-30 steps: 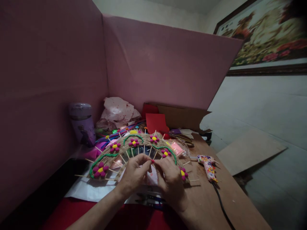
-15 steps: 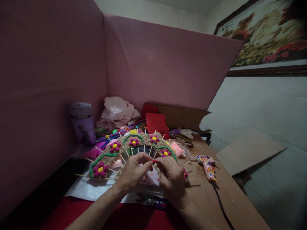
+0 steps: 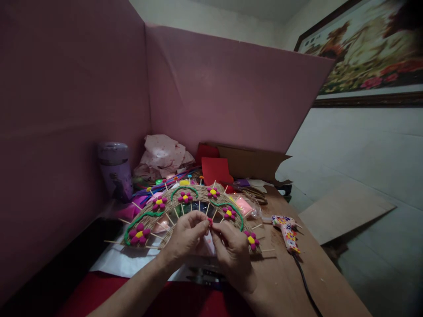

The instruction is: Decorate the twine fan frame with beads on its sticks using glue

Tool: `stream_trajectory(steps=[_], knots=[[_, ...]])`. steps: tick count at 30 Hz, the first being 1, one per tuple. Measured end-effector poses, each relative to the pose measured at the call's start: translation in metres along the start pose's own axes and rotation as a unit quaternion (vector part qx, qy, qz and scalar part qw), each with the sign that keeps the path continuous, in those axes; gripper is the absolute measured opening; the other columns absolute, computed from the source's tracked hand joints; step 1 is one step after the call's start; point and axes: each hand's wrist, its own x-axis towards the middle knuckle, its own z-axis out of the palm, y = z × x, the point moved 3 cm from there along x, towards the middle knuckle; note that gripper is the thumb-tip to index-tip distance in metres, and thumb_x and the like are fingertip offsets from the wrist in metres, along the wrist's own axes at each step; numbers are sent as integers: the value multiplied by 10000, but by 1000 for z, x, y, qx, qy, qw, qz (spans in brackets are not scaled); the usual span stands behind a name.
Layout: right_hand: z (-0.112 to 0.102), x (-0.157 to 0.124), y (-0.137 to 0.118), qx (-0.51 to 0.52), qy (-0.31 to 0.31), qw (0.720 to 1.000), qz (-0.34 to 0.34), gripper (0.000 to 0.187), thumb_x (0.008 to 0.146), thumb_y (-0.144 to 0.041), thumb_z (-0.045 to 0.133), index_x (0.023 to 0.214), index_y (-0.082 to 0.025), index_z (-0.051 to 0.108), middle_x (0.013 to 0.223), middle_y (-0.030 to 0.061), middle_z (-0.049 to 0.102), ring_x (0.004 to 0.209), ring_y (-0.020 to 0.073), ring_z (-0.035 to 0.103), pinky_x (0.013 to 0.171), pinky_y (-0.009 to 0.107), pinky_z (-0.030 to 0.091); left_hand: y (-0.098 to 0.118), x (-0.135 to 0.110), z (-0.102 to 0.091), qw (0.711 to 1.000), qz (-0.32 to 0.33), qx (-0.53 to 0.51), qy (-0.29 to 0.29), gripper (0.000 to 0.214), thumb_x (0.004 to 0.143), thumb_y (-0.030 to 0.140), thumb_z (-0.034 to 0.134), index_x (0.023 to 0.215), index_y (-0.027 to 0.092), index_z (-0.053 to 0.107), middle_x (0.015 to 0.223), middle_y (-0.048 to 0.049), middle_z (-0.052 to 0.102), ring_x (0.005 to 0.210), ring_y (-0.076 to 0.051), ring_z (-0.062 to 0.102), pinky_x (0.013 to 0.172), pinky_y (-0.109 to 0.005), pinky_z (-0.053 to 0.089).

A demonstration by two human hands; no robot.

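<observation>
Between the fingertips of both hands is a tiny pinkish-red piece of modelling clay (image 3: 210, 221). My left hand (image 3: 189, 231) pinches it from one side, and my right hand (image 3: 231, 248) from the other. Behind and around them lies a twine-wrapped arch (image 3: 170, 198) with wooden sticks poking out of both edges. Magenta clay flowers with yellow centres, such as one clay flower (image 3: 139, 234) at the left end, and wavy green strips (image 3: 143, 215) decorate it. Small coloured blobs, among them a yellow blob (image 3: 149, 189), cap several sticks along the top.
A floral glue gun (image 3: 287, 231) with a black cord lies on the wooden table (image 3: 297, 281) at right. Dark-handled snips (image 3: 206, 278) rest below the hands. A purple tumbler (image 3: 115, 171) stands at left, with crumpled pink cloth (image 3: 163, 154), red paper (image 3: 216, 171) and cardboard (image 3: 254, 163) behind.
My right hand has shifted slightly left and down, uncovering the rightmost flower on the arch. The small clay piece stays between the fingertips of both hands.
</observation>
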Motion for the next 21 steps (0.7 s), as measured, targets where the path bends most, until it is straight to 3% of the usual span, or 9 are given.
stream_trajectory(steps=[4,8,11,13,15,18,21], knots=[[3,-2,-4,-69,-42,996,-37,173,864,-149,415,800,-167,575,687,31,551,644,141,518,582,247,342,10,-3,-4,971,112,208,35,152,784,289,510,732,152,549,681,-11,559,621,-111,496,565,-214,378],[-2,2,-3,-85,-44,993,-68,187,850,-167,414,755,-164,575,661,33,541,637,153,503,577,265,330,16,-4,-4,920,158,357,-27,128,777,196,473,713,156,577,686,-21,572,658,-128,495,614,-235,363],[-8,10,6,44,-12,998,33,155,827,-204,476,707,-171,568,650,16,545,624,140,506,568,250,363,15,-3,-4,946,101,293,-96,126,773,235,502,723,155,585,666,-11,558,619,-109,479,560,-214,351],[-8,13,13,169,4,977,133,155,798,-260,542,670,-173,548,619,-5,533,583,124,495,533,230,377,10,-2,-3,977,25,173,-124,158,759,306,545,762,151,573,627,7,537,519,-79,443,480,-195,321],[-4,13,16,258,-2,945,201,198,766,-322,591,650,-173,533,582,-26,509,530,106,464,494,217,368,6,-2,-1,990,-35,55,-127,224,727,361,592,768,145,546,579,27,512,422,-51,388,414,-182,277],[4,8,15,298,-18,926,232,245,780,-364,577,639,-170,526,558,-44,467,504,88,416,481,209,338,2,-1,2,994,-61,-36,-88,276,685,382,638,730,140,512,541,39,500,378,-35,355,386,-174,250],[9,2,12,286,-31,935,210,230,824,-351,526,685,-169,543,599,-39,459,557,92,421,516,210,337,2,-2,3,998,-37,-18,-40,275,686,376,641,721,132,519,549,34,503,420,-42,382,407,-171,279]])
